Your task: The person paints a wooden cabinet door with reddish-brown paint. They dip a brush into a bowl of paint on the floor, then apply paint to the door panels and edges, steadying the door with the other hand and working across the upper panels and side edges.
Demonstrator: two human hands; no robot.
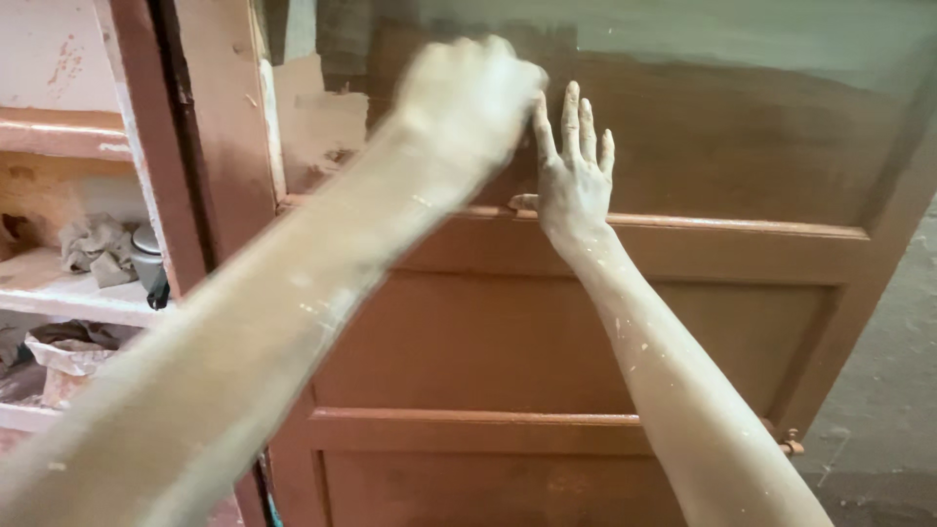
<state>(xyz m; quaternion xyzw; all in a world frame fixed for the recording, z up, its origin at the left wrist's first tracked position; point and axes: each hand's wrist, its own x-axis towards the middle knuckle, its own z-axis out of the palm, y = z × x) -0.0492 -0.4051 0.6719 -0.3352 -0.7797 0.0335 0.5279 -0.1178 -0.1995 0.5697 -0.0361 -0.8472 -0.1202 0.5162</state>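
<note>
Door [586, 332]: reddish-brown wood, panelled, standing upright directly under both hands; its upper panel [742, 146] bears a dull, greyish-brown coating with a paler grey-green band along the top. Right hand [574, 171]: released, fingers spread and pointing up, palm flat against the upper panel, thumb resting on the horizontal rail [703, 226] just below it; forearm flecked with pale specks. Left hand [468, 93]: blurred, pressed to the same panel just to the left of the right hand and touching or nearly touching its forefinger; appears bunched, but whether it is clenched or grasping anything cannot be told. Door frame [161, 146]: same reddish wood, left of the left forearm. Shelves [59, 293]: beyond the frame, further left, carrying crumpled cloth [93, 249], a small grey lidded container [146, 256] and a bag [63, 356] below. Floor [883, 410]: grey, to the right of the right arm.
</note>
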